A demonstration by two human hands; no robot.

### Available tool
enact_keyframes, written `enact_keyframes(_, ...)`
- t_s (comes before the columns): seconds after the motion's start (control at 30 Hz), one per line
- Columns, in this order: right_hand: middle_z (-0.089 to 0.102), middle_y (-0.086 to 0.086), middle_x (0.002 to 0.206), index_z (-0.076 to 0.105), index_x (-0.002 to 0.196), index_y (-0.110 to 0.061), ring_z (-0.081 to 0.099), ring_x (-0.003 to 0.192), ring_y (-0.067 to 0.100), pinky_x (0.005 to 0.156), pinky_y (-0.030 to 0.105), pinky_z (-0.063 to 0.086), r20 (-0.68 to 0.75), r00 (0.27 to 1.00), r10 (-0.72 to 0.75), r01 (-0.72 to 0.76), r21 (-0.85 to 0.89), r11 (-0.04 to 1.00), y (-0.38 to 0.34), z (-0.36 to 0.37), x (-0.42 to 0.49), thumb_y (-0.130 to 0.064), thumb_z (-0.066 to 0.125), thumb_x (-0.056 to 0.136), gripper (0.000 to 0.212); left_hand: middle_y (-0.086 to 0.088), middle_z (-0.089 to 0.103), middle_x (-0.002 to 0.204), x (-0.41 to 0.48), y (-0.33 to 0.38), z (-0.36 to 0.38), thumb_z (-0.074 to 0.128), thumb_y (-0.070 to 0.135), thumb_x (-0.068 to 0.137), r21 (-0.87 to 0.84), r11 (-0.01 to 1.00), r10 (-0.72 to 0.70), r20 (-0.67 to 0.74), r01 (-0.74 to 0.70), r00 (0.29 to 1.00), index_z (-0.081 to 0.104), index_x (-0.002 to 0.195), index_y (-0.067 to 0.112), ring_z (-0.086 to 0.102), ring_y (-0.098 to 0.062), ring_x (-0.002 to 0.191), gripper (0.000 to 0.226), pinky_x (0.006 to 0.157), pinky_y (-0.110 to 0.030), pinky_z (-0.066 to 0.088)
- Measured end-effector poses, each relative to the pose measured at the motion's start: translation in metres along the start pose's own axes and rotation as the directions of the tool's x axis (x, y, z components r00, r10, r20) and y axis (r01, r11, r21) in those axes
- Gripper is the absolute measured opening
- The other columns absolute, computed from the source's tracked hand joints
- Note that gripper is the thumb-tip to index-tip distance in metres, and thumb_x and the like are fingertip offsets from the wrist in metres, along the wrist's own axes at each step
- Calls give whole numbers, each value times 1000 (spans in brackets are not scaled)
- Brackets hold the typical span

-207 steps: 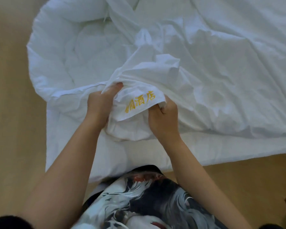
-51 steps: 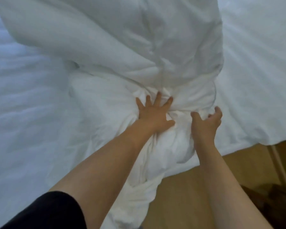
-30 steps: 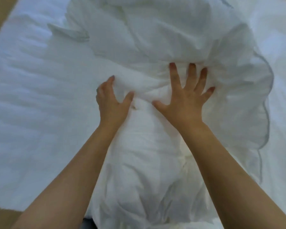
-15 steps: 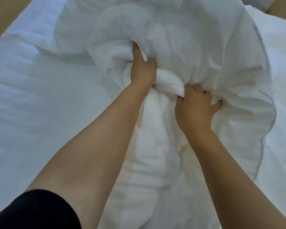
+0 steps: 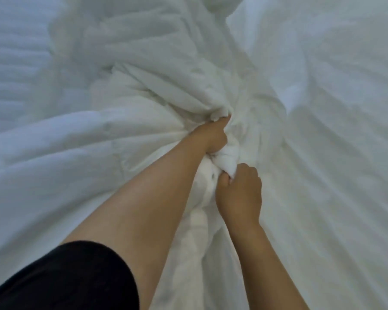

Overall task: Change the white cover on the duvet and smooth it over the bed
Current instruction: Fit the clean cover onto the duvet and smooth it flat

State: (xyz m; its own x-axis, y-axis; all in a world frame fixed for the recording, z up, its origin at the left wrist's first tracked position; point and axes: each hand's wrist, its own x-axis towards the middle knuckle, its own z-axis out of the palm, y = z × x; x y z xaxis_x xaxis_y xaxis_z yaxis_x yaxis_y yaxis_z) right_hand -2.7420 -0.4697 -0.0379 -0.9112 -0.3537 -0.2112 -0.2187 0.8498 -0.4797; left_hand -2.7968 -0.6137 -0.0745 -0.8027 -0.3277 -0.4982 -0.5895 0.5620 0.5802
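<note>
Duvet (image 5: 202, 198) lies on the bed (image 5: 14, 63), bunched into a long white ridge. Its long axis runs from the near edge straight away up the view, and creases fan out from the ridge on both sides. Left hand (image 5: 213, 135), farther along the ridge, clenches a fold. Right hand (image 5: 240, 193), just nearer on the ridge, pinches a wad between thumb and curled fingers. Black sleeve (image 5: 61, 278) sits nearest. Blur hides any lettering.
</note>
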Motion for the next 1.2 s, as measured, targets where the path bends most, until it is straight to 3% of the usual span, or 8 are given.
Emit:
enact_keyframes(0.33,43,11,123,44,127,-5,37,100,24,77,31,30,-31,977,-212,209,-72,975,-63,-19,-9,-20,48,89,40,-7,28,154,-68,-21,-61,43,25,96,1,998,61,-104,-61,993,18,150,22,30,-22,138,59,107,-27,26)
enact_keyframes(0.47,44,12,124,43,130,-6,41,111,29,79,31,31,38,950,-310,311,-32,950,-122,-5,-27,-16,46,88,44,-8,57,127,-119,-50,-97,45,16,95,137,984,127,-110,-111,986,52,127,16,52,-22,110,33,84,-27,39)
enact_keyframes(0.63,49,10,118,47,130,-8,43,110,28,85,33,35,47,872,-487,477,133,868,-199,33,-77,-13,48,88,42,-4,65,108,-192,-124,-150,45,8,90,13,989,133,-481,-144,867,64,107,10,58,-20,101,26,87,-28,43)
enact_keyframes(0.73,41,4,141,41,139,-21,33,130,26,103,41,27,189,763,-618,619,64,783,-238,64,-110,-42,50,91,54,-1,65,107,-238,-209,-167,51,12,87,-172,979,-35,-672,-109,740,65,110,15,58,-18,99,27,82,-22,40)
enact_keyframes(0.83,16,-4,155,43,134,-37,1,142,23,110,56,6,464,682,-565,703,-201,683,-251,98,-134,-69,42,80,63,-7,59,124,-258,-301,-147,54,31,91,-460,872,-411,-503,167,760,55,127,18,55,-24,112,39,90,-27,39)
enact_keyframes(0.9,26,0,149,57,117,-29,7,140,26,108,59,9,579,706,-407,673,-371,640,-238,115,-143,-64,41,83,51,-12,52,134,-261,-342,-115,54,41,91,-578,763,-534,-308,291,788,47,135,15,51,-27,120,52,97,-31,38)
enact_keyframes(1.03,37,1,145,53,127,-27,22,137,26,110,59,11,686,727,-17,562,-581,589,-176,119,-159,-39,31,95,41,-13,47,139,-262,-372,-56,59,48,85,-567,738,-509,-112,365,854,34,142,15,49,-31,122,70,94,-33,40)
enact_keyframes(1.2,41,-9,142,48,129,-34,27,137,18,110,54,13,640,768,-22,486,-560,671,-155,116,-166,-35,31,96,37,-11,52,124,-259,-371,-42,63,68,70,-454,792,-473,-34,408,880,30,136,17,53,-31,110,90,79,-35,41)
